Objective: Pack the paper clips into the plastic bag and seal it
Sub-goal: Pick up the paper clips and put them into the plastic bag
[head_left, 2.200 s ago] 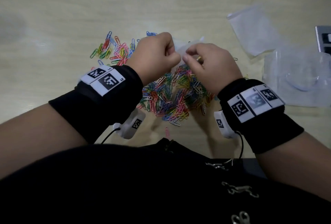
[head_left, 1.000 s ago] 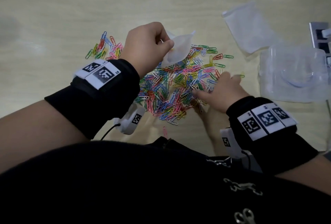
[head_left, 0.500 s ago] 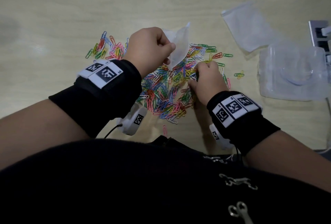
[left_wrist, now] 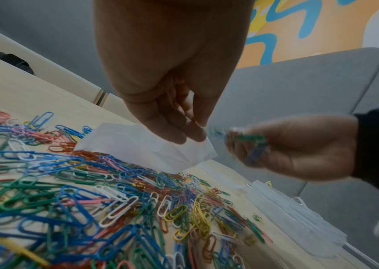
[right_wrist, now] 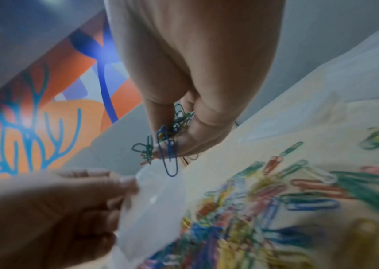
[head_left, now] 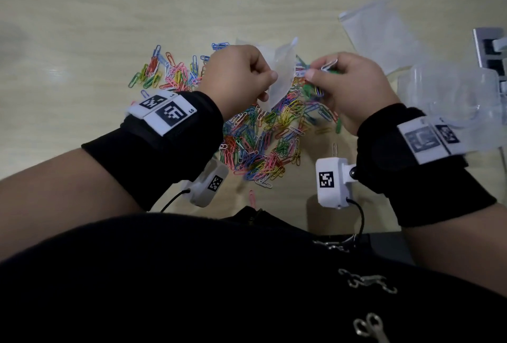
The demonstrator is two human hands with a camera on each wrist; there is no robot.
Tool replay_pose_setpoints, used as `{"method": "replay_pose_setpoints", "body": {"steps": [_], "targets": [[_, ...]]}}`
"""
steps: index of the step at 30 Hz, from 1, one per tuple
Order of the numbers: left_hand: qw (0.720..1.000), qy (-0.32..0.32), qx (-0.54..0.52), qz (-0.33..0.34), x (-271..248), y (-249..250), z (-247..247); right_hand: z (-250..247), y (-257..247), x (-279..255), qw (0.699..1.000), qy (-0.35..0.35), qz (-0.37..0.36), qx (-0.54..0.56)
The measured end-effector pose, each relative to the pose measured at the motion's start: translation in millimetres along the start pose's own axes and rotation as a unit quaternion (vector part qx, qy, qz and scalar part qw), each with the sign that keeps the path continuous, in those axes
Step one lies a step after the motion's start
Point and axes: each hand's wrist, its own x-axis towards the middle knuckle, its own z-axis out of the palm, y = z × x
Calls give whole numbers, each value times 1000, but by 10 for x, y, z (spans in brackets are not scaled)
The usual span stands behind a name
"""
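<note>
A heap of coloured paper clips (head_left: 263, 134) (left_wrist: 87, 200) (right_wrist: 264, 200) lies spread on the pale wooden table (head_left: 82, 13). My left hand (head_left: 238, 76) (left_wrist: 172, 112) (right_wrist: 46, 209) pinches the rim of a small clear plastic bag (head_left: 278, 73) (left_wrist: 147, 145) (right_wrist: 154, 209), which hangs above the heap. My right hand (head_left: 348, 82) (right_wrist: 184, 127) (left_wrist: 287, 145) grips a small bunch of clips (right_wrist: 167, 142) (left_wrist: 253, 145) right beside the bag's mouth, a blue one dangling over it.
Another clear bag (head_left: 381, 30) lies flat at the back right. A clear plastic box (head_left: 452, 95) stands at the right edge, with a grey metal object (head_left: 491, 49) behind it. A smaller scatter of clips (head_left: 164, 71) lies to the left.
My right hand has picked a bunch of clips out of the heap and lifted them up to the bag's mouth. The left hand kept holding the bag, almost in place.
</note>
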Motion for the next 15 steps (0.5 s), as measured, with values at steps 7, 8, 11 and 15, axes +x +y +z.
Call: {"method": "replay_pose_setpoints", "body": {"steps": [7, 8, 11, 15], "targets": [[999, -29, -10, 24, -63, 27, -13, 179, 12, 21, 998, -37, 34, -30], [999, -29, -12, 24, -71, 27, -13, 184, 46, 37, 996, -21, 25, -79], [999, -31, -8, 24, -85, 29, 8, 211, 28, 30, 983, -1, -5, -182], [1000, -18, -11, 7, -63, 21, 53, 220, -137, 2, 969, -29, -39, -241]]}}
